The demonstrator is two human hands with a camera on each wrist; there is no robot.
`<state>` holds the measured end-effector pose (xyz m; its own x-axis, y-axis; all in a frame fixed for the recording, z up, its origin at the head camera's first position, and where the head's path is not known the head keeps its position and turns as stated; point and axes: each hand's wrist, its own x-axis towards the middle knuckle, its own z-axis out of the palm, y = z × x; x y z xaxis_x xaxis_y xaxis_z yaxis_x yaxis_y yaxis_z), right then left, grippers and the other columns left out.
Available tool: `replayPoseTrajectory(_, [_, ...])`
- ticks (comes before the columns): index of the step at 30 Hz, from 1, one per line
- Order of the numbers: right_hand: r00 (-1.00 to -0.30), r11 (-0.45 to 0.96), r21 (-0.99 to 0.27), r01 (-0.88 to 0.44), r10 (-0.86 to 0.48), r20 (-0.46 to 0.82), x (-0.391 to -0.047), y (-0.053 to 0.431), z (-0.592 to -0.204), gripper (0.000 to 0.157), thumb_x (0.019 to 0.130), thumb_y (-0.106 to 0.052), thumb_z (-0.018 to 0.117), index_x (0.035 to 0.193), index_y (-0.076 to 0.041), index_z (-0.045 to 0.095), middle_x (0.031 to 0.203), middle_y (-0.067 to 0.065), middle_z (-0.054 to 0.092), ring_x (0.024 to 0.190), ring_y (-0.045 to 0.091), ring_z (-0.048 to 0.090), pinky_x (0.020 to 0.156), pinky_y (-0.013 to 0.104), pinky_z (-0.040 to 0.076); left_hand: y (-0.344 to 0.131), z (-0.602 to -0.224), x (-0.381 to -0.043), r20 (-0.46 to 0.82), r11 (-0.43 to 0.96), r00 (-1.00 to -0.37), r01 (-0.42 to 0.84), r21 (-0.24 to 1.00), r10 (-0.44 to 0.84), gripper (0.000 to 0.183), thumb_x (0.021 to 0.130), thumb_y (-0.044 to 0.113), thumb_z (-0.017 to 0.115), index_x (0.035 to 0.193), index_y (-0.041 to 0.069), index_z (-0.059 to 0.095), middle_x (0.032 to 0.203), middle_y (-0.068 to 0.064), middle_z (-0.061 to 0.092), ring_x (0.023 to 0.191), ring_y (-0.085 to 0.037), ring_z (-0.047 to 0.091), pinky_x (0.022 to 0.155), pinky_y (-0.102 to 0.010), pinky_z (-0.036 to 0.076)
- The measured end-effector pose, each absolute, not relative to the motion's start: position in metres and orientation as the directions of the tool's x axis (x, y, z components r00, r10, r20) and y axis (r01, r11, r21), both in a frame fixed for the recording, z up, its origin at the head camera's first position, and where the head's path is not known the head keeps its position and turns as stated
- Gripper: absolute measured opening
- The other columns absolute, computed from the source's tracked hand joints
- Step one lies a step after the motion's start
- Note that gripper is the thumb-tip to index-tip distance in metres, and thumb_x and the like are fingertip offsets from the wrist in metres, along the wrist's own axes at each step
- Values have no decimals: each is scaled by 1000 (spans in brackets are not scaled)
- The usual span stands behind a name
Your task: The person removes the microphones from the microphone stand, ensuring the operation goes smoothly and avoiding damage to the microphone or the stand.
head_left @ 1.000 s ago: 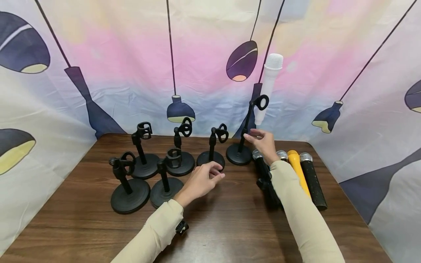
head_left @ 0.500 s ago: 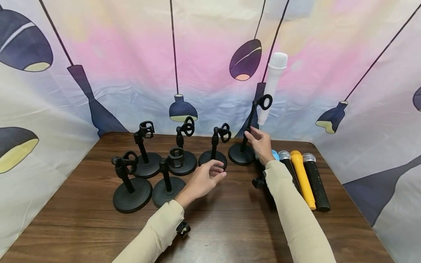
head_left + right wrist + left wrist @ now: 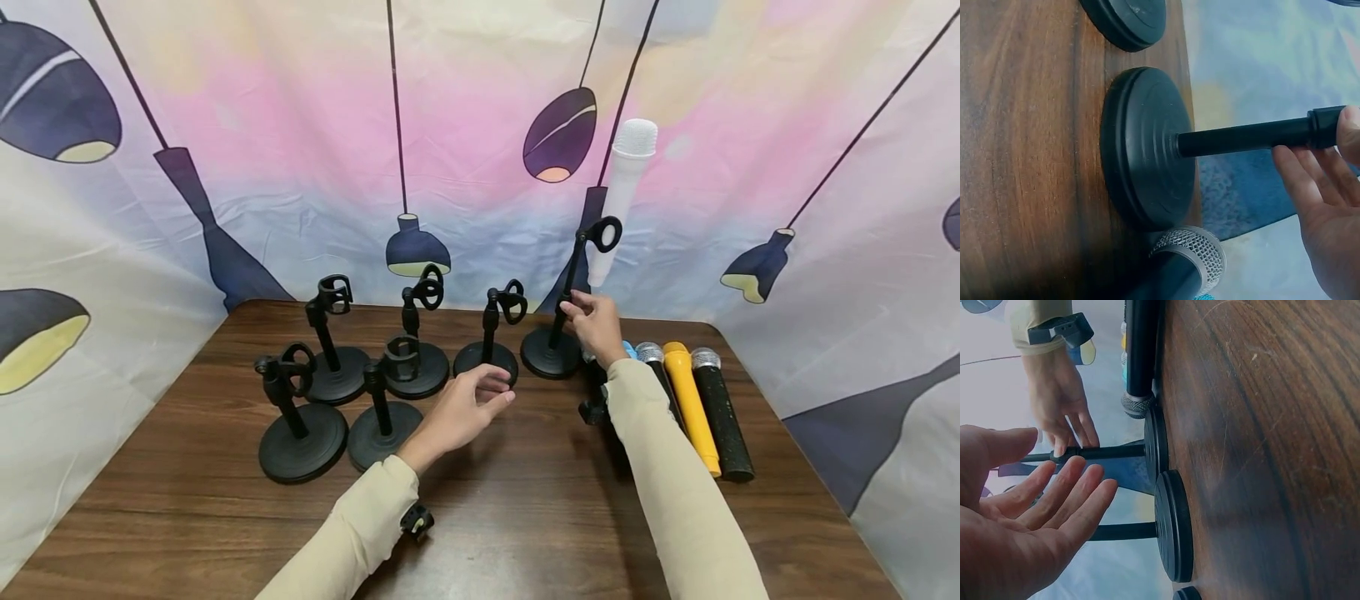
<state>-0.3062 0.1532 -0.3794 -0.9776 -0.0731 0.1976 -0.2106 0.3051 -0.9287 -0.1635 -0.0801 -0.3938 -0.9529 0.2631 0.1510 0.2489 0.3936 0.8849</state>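
My right hand (image 3: 596, 323) pinches the upright pole of a tall black microphone stand (image 3: 552, 350) between thumb and fingers. The right wrist view shows the thumb at the pole's collar (image 3: 1325, 127) and the fingertips against the pole below it. At the top of this stand, a white microphone (image 3: 624, 187) leans at the ring clip (image 3: 604, 234), grille upward. Relaxed and holding nothing, my left hand (image 3: 457, 412) hovers in front of a shorter black stand (image 3: 489, 329), whose base it partly covers. In the left wrist view, the left fingers (image 3: 1066, 494) are loosely spread.
Several more black stands with clips, such as the front left stand (image 3: 303, 442), occupy the left half of the wooden table (image 3: 517, 533). At right lie a yellow microphone (image 3: 692, 412), a speckled black microphone (image 3: 722, 417) and others partly under my right forearm. A patterned cloth hangs behind.
The right hand's thumb and fingers have closed in on the tall stand's pole. The view has shifted slightly. My left hand stays almost where it was.
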Motion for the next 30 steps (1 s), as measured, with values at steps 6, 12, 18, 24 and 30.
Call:
replayPoseTrajectory(6, [-970, 353, -904, -241, -87, 225, -297, 155, -379, 44, 104, -11, 59, 144, 5, 51, 119, 28, 63, 104, 40, 68, 89, 42, 57, -81, -395, -162, 149, 406, -954, 247, 880, 259, 29, 101, 20, 66, 128, 9, 64, 120, -11, 68, 110, -24, 67, 94, -42, 53])
replayPoseTrajectory(12, [-964, 389, -882, -267, -111, 243, -289, 153, -378, 44, 103, -10, 61, 144, 6, 51, 120, 27, 65, 101, 38, 70, 88, 46, 56, -82, -394, -161, 146, 408, -956, 243, 880, 254, 29, 101, 20, 67, 129, 10, 64, 122, -12, 68, 111, -23, 67, 95, -42, 53])
replayPoseTrajectory(18, [-963, 447, -853, -270, -115, 245, -280, 155, -378, 45, 102, -13, 63, 143, 5, 54, 120, 26, 67, 96, 37, 71, 84, 44, 58, -82, -390, -158, 147, 411, -956, 245, 878, 255, 29, 101, 19, 66, 129, 10, 64, 121, -9, 69, 110, -23, 67, 94, -41, 53])
replayPoseTrajectory(24, [-958, 510, -811, -287, -129, 257, -266, 158, -377, 46, 103, -17, 64, 142, 4, 55, 116, 25, 69, 95, 38, 72, 80, 42, 58, -82, -388, -155, 137, 419, -957, 237, 876, 255, 30, 101, 21, 67, 129, 13, 64, 121, -8, 69, 110, -22, 67, 94, -42, 53])
replayPoseTrajectory(30, [-950, 531, -788, -311, -152, 273, -249, 158, -375, 45, 103, -18, 63, 142, 4, 55, 123, 25, 67, 93, 36, 72, 77, 41, 59, -85, -386, -151, 164, 418, -952, 263, 869, 258, 30, 101, 19, 67, 130, 13, 64, 121, -7, 68, 111, -22, 67, 96, -42, 52])
